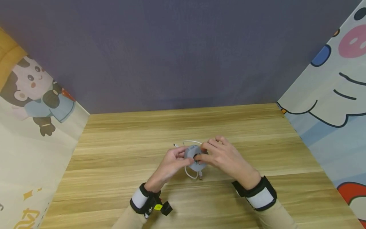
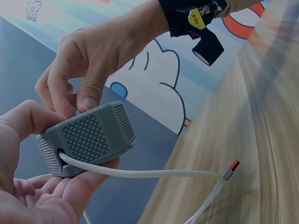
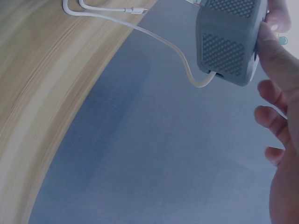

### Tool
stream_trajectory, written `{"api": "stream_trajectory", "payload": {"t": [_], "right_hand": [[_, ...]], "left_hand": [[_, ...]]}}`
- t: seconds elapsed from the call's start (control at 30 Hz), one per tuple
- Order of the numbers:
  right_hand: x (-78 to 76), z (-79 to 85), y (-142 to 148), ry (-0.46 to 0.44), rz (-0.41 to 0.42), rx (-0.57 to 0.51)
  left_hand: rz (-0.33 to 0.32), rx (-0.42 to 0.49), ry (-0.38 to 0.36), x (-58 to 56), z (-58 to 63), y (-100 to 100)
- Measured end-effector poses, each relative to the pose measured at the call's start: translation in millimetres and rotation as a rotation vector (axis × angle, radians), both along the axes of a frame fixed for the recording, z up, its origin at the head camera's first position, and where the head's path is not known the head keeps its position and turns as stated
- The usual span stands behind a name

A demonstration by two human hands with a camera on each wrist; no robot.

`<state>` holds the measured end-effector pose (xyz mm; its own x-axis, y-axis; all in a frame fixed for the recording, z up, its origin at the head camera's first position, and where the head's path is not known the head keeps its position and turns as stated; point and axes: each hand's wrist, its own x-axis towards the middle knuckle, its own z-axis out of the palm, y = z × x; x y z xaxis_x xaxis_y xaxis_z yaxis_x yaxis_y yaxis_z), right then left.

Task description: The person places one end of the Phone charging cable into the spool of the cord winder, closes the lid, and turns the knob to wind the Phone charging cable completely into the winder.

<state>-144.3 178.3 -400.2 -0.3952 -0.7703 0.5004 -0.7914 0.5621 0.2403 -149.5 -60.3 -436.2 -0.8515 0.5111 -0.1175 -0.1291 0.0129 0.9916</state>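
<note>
A grey, many-sided cable winder (image 1: 189,151) with a dark round opening in its face is held up over the table. My left hand (image 1: 171,163) grips it from the left, thumb on the near edge and fingers behind. Thumb and fingertips of my right hand (image 1: 223,156) reach in at the opening and rim, curled against the winder. The textured sides of the winder (image 2: 86,135) show in the left wrist view. From a slot in it runs a white cable (image 2: 140,173), its metal-tipped plug (image 2: 229,172) hanging free. A slimmer plug (image 3: 137,10) appears in the right wrist view.
Beneath the hands lies a wood-grain table (image 1: 123,136), bounded at the back by a dark blue-grey panel (image 1: 183,57). Cartoon-printed walls (image 1: 326,105) stand on both sides. Each wrist wears a black strap (image 1: 261,194); a small black device (image 1: 166,208) juts from the left one.
</note>
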Motion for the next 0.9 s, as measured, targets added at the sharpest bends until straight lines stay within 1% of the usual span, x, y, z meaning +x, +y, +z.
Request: {"api": "stream_trajectory", "payload": {"t": [0.27,0.53,0.7,0.9], "right_hand": [[-0.6,-0.4,1.3,0.061,0.008,-0.042],[1.0,-2.6,-2.7,0.035,-0.013,-0.129],[0.7,-6.8,-3.4,0.043,-0.02,-0.189],[1.2,-10.2,-5.8,0.039,-0.036,-0.246]], "left_hand": [[-0.012,0.039,0.01,1.3,2.3,2.2],[0.009,0.065,0.003,2.5,1.2,4.3],[0.011,0.09,0.001,2.8,1.1,5.1],[0.011,0.123,-0.022,3.4,1.1,4.9]]}}
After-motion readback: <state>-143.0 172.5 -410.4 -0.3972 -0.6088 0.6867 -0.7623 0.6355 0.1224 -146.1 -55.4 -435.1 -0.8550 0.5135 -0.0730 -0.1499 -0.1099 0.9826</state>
